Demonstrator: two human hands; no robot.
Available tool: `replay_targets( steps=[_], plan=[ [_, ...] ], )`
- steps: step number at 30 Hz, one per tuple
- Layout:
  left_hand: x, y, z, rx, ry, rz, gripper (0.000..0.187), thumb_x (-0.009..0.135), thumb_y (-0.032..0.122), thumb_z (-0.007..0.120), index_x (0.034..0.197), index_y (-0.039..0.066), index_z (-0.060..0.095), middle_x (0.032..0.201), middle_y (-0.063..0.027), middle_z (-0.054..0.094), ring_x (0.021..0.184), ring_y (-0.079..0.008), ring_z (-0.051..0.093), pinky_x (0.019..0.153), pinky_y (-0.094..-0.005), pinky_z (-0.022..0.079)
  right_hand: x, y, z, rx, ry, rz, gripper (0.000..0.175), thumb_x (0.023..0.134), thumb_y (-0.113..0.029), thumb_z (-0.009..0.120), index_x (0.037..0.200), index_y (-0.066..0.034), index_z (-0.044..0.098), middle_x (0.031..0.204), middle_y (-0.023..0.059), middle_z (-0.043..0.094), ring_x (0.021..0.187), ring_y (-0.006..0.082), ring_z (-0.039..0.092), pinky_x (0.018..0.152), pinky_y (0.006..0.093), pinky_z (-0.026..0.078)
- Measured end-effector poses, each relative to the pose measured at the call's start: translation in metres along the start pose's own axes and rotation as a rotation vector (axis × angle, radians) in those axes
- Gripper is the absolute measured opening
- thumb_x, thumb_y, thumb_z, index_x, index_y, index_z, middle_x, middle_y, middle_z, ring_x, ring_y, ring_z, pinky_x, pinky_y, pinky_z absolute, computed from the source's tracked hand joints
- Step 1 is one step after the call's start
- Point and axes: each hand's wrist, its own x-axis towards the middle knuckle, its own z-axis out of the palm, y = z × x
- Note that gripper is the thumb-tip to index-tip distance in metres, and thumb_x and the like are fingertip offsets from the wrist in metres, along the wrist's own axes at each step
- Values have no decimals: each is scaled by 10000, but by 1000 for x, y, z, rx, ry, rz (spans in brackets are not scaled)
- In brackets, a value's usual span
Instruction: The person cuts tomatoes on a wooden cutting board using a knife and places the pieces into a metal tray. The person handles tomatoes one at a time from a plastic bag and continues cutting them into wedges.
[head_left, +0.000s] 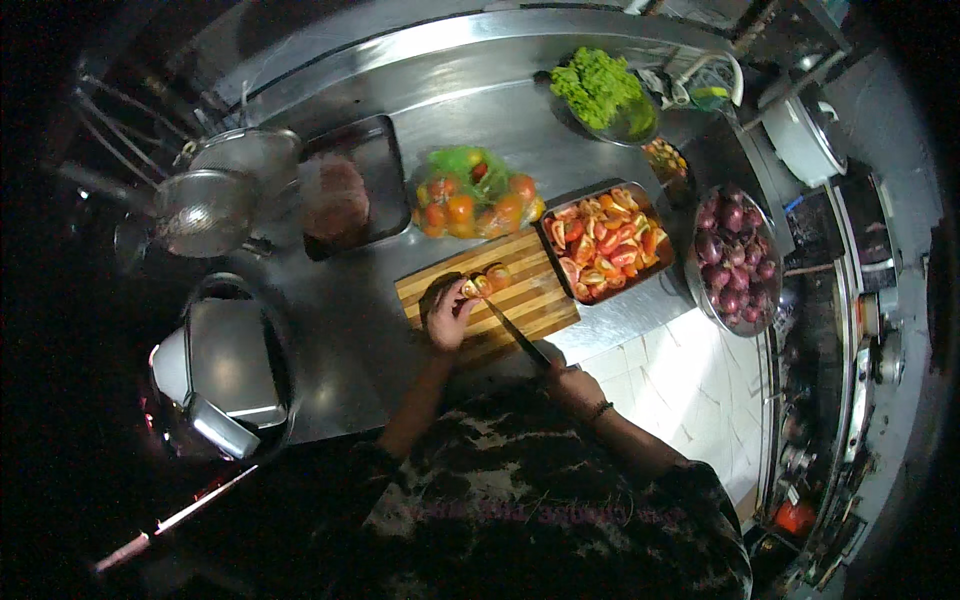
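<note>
On a striped wooden cutting board, my left hand has its fingertips around a cut piece of tomato. More tomato rests on the board just beyond it. My right hand grips the handle of a kitchen knife. Its blade slants up and left, with the tip close beside the tomato at my left fingers. To the board's right, a metal tray is full of tomato wedges. Behind the board lies a clear plastic bag of whole tomatoes, with something green at its top.
A dark tray with a piece of raw meat stands back left, near metal strainers. Stacked metal pans sit at left. Lettuce fills a bowl at the back; a bowl of red onions stands right.
</note>
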Motion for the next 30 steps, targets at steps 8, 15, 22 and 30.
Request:
replay_targets(
  steps=[8,15,22,30],
  plan=[
    [20,38,8,502,-155,253,504,754,273,730,1168,45,554,1113,-181,532,1019,-375,523,842,-423,441,-45,47,5,120,124,-147,274,902,-251,475,1064,-35,522,756,273,602,746,434,595,666,522,471],
    [41,63,4,274,-58,45,376,725,180,757,1055,69,614,1007,-153,565,925,-354,570,769,-399,472,-60,47,21,170,142,-136,261,904,-246,481,1066,-44,510,754,249,601,757,430,592,671,503,475],
    [99,140,90,171,-312,488,354,801,128,696,1137,83,596,1095,-158,584,971,-282,585,806,-376,476,-54,45,38,176,75,-114,275,909,-253,463,1069,-32,490,779,247,607,788,428,597,678,513,472],
    [129,179,98,272,-432,159,418,873,173,614,1276,159,501,1141,-139,613,1002,-281,615,843,-378,468,-74,42,17,230,200,-168,254,894,-223,490,1048,-21,499,762,258,601,745,446,589,656,509,471]
  ],
)
